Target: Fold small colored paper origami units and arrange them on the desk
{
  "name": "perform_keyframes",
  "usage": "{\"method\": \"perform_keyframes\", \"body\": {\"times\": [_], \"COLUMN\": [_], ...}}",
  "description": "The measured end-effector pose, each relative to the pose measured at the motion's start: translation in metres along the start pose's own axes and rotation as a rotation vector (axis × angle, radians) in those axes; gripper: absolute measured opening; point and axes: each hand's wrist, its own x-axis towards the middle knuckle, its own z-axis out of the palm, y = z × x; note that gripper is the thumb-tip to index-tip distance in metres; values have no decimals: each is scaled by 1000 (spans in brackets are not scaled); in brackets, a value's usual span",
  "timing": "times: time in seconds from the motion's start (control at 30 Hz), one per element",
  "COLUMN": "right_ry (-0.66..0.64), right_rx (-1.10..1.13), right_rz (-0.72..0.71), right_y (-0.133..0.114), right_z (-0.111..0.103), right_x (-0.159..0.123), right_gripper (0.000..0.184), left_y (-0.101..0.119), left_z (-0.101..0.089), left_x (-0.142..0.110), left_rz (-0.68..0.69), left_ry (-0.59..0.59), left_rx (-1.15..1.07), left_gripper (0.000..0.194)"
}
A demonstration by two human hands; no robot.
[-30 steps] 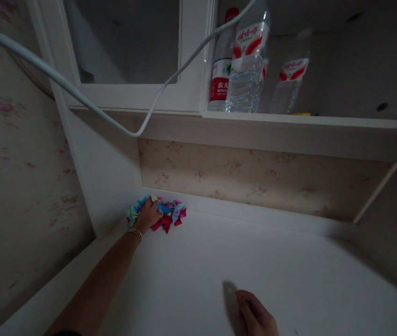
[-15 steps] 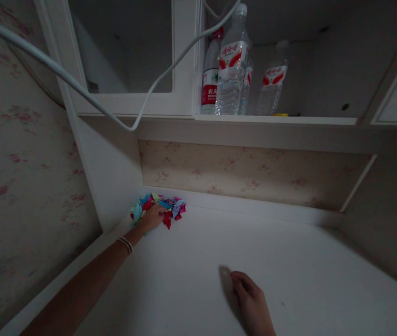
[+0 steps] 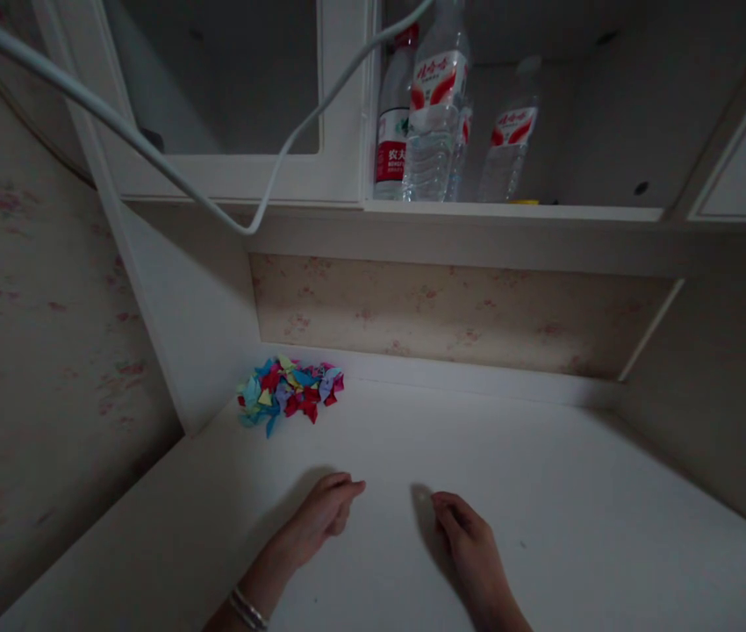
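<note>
My left hand, with bracelets on its wrist, is over the white desktop near the front middle. Its fingers are curled together and the thumb and fingertips meet; whatever they may hold is hidden. To its right, my right hand is also closed in a pinch close to the desktop, and I cannot see anything between its fingertips. A gap separates the two hands. Farther back on the left lies a heap of small colourful folded paper pieces, red, blue, yellow, purple and pink, with neither hand touching it.
Above the desk, a white cabinet holds several plastic bottles on its open shelf. A white cable hangs across the upper left. Flowered wallpaper shows behind the desk, and a side panel stands at the right.
My left hand has left the paper heap and come back toward me, near my right hand. My right hand has kept nearly the same place and pose. The view has tilted slightly downward.
</note>
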Motion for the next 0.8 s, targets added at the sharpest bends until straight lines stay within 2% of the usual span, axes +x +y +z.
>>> {"method": "perform_keyframes", "body": {"times": [0.2,0.47,0.8], "right_ry": [-21,-45,-41], "right_rx": [-36,-69,-86], "right_rz": [-7,-10,-44], "right_y": [1,1,0], "right_z": [0,3,1], "right_x": [1,0,0], "right_gripper": [45,45,44], "left_y": [-7,-10,-5], "left_z": [-10,-9,-6], "left_x": [5,5,1], "left_rz": [-16,8,-14], "left_ry": [-30,-27,10], "left_rx": [-100,-61,-56], "left_gripper": [41,41,44]}}
